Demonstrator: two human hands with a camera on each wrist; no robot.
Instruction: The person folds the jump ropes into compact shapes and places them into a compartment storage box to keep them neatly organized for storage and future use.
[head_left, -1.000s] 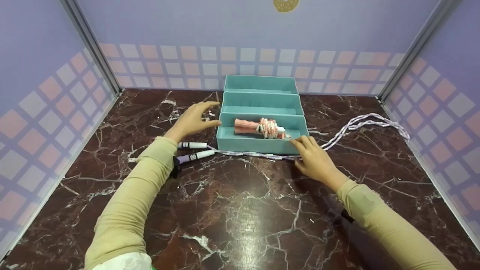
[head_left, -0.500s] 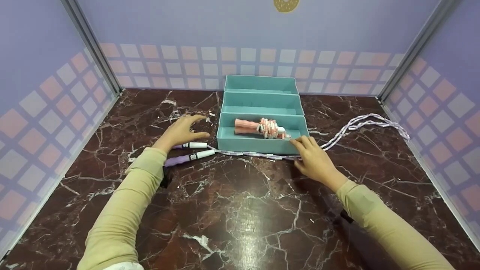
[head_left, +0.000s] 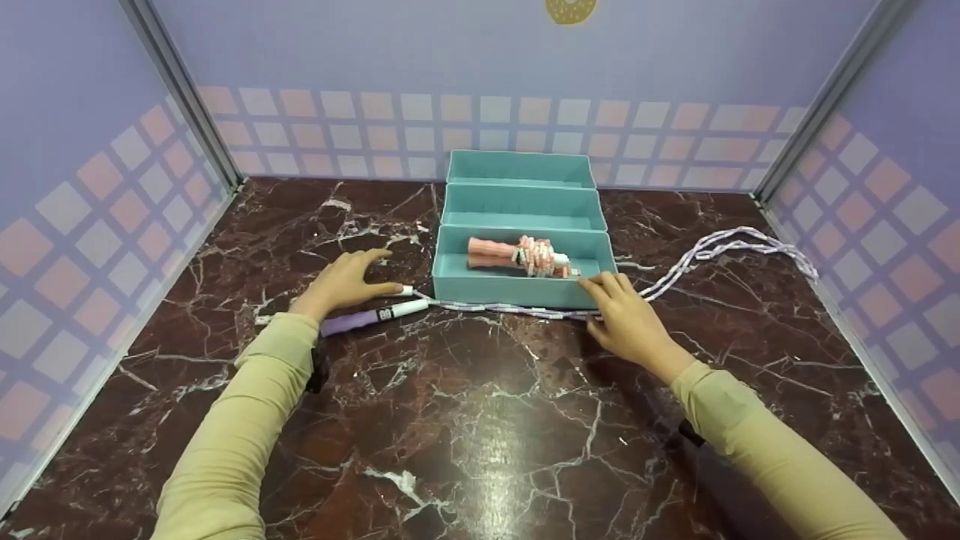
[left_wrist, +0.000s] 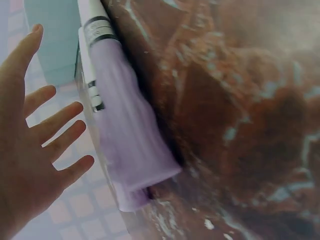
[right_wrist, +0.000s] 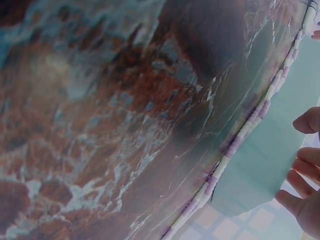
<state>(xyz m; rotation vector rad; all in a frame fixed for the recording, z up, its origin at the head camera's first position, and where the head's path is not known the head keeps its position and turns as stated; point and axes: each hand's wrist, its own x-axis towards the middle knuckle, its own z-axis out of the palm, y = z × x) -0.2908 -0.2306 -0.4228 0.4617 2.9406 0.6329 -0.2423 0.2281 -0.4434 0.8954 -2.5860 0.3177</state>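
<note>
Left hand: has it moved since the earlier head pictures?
Yes. Judged against the turquoise box in the head view, the left hand has moved leftward, away from it, and nearer the person.

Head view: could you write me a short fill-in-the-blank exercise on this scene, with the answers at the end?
The teal compartments number ____.
Of the front, middle and back ones, the ____ one holds the pink rope.
The hand nearer the purple handles is the ____ one.

Missing words: three; front; left.
</note>
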